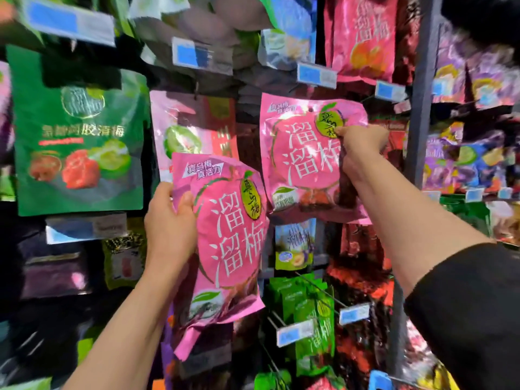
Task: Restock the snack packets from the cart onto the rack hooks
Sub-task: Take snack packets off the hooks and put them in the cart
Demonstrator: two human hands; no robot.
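Note:
My left hand [168, 223] grips a small stack of pink snack packets [228, 240] by their left edge, held upright in front of the rack. My right hand [363, 147] pinches the right edge of another pink packet [301, 153], raised against the rack with its hang hole near the top. The hook behind that packet is hidden. The cart is out of view.
Hanging packets fill the rack: a large green one [78, 130] at left, pink and red ones above [363, 35], small green ones [309, 319] below on hooks with blue price tags [294, 332]. A grey upright post [422, 88] stands at right.

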